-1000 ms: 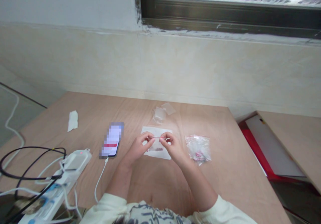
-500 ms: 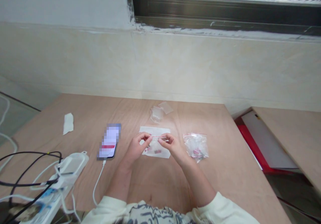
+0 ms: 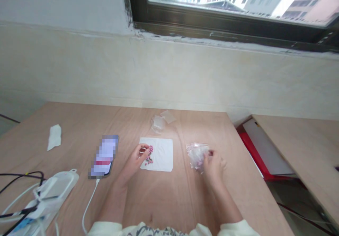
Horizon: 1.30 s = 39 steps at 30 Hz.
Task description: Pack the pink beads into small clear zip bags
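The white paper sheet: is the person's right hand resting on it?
No, the right hand is at the clear plastic bag, to the right of the white paper sheet.

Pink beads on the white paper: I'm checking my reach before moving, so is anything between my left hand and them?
Nothing visible stands in the way. The left hand is already at the pink beads, which lie on the white paper sheet just beyond its fingers.

Small pink beads (image 3: pixel 149 155) in a loose strand, right at the left hand's (image 3: pixel 134 159) fingertips; crumpled clear plastic bag (image 3: pixel 196 157), pinched in the right hand (image 3: pixel 214 165).
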Motion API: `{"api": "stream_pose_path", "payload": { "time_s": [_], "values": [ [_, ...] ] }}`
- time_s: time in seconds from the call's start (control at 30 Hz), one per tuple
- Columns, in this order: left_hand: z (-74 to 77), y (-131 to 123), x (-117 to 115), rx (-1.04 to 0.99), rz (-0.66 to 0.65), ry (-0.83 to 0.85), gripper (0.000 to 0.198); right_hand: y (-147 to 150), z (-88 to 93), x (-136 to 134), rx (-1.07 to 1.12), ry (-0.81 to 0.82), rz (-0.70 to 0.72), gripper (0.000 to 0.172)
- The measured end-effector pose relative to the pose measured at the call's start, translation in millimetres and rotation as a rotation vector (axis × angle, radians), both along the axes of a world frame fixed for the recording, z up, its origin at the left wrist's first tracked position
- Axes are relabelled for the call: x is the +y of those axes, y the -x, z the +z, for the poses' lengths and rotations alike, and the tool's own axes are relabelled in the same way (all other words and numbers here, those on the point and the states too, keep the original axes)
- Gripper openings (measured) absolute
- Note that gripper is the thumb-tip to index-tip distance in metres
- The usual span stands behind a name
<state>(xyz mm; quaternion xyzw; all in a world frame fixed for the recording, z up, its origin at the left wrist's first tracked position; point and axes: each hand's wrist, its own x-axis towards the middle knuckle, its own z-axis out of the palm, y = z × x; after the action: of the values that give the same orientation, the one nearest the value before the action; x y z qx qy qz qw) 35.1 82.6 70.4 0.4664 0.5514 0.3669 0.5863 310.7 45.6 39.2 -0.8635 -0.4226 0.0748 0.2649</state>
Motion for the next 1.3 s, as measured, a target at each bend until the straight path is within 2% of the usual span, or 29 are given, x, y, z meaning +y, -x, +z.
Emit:
{"api": "stream_pose_path", "payload": {
  "time_s": [0.1,0.17,0.23,0.3,0.37,0.47,0.53,0.6,0.73,0.83,0.9,0.93,0.97,1.0,1.07,1.1,1.13,1.2,1.3],
  "values": [
    [3.2,6,1,0.071,0.04,-0.013,0.027,-3,-5.4,5,-0.272,0.053,-0.099,0.04],
    [2.9,10,1,0.119,0.057,-0.026,0.026,4,-2.2,13,-0.315,-0.027,-0.098,0.043],
    [1.1,14,2,0.142,0.082,-0.036,0.025,17,4.3,27,-0.289,-0.147,0.015,0.038],
    [-1.7,17,3,0.144,0.101,-0.041,0.024,37,9.8,48,-0.219,-0.214,0.228,0.031],
    [-5.4,20,4,0.142,0.103,-0.052,0.024,62,10.7,75,-0.15,-0.193,0.422,0.03],
    [-12.1,25,3,0.14,0.085,-0.089,0.024,98,2.8,120,-0.157,-0.127,0.549,0.04],
    [-16.4,30,2,0.135,0.081,-0.107,0.024,113,-5.4,145,-0.162,-0.026,0.56,0.045],
    [-19.8,34,0,0.126,0.082,-0.117,0.025,119,-12.3,165,-0.138,0.043,0.543,0.042],
    [-24.3,42,-3,0.116,0.082,-0.114,0.024,110,-12.4,179,-0.103,0.04,0.506,0.029],
    [-26.6,44,-2,0.109,0.094,-0.117,0.023,94,0.4,169,-0.08,-0.004,0.418,0.028],
    [-25.7,40,1,0.096,0.092,-0.113,0.024,85,11.5,151,0.009,-0.091,0.362,0.028],
    [-24.0,37,2,0.084,0.088,-0.112,0.025,83,16.5,138,0.065,-0.138,0.36,0.028],
    [-21.4,33,3,0.066,0.077,-0.109,0.027,82,20.7,124,0.245,-0.251,0.421,0.027],
    [-18.2,28,4,0.041,0.065,-0.107,0.029,83,23.7,108,0.326,-0.277,0.495,0.026],
    [-10.9,18,4,-0.031,0.046,-0.105,0.033,87,25.9,75,0.428,-0.258,0.618,0.024],
    [-7.5,14,3,-0.053,0.007,-0.076,0.035,89,25.3,61,0.596,-0.211,0.749,0.023],
    [-4.5,10,2,-0.059,-0.042,-0.063,0.035,91,23.8,48,0.704,-0.166,0.806,0.023],
    [0.1,6,-1,-0.028,-0.127,-0.083,0.029,93,19.8,30,0.823,-0.093,0.845,0.023],
    [4.7,6,-8,0.055,-0.197,-0.148,0.019,92,16.7,18,0.742,-0.059,0.749,0.02]
  ]
}}
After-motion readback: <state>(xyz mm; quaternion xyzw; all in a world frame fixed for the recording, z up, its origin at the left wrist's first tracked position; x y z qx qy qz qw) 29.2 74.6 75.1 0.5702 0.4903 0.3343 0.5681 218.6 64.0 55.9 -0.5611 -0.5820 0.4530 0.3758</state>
